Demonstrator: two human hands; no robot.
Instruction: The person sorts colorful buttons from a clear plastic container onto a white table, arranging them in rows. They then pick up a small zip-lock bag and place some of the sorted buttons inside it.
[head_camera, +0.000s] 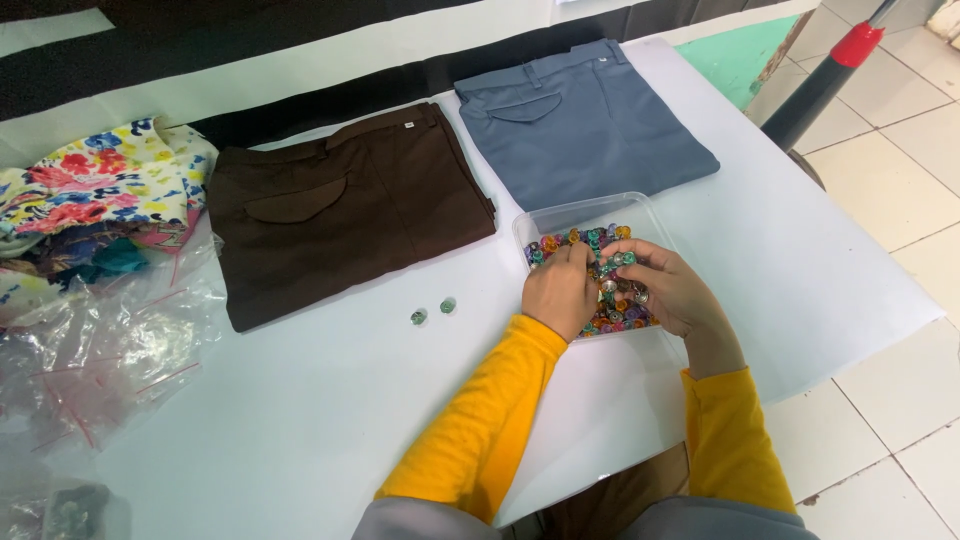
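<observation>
Here, both hands inside clear rectangular plastic tray (640, 205) of small multicoloured metallic beads (625, 312) on white desk (300, 420). Left hand (560, 292) and right hand (668, 290) equally near, fingers curled into the heap, seemingly pinching beads; exact grip unclear. Two loose green beads (433, 311) lying apart, left of the left hand.

A clear plastic tray (560, 215), open-topped and filled with small multicoloured gem-like beads (612, 262), lies flat on the white table near its right edge, just below folded blue trousers.

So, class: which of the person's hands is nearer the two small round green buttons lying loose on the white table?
Left. The left hand sits in the clear plastic box, just right of the two green buttons; the right hand is farther right, beyond it.
</observation>
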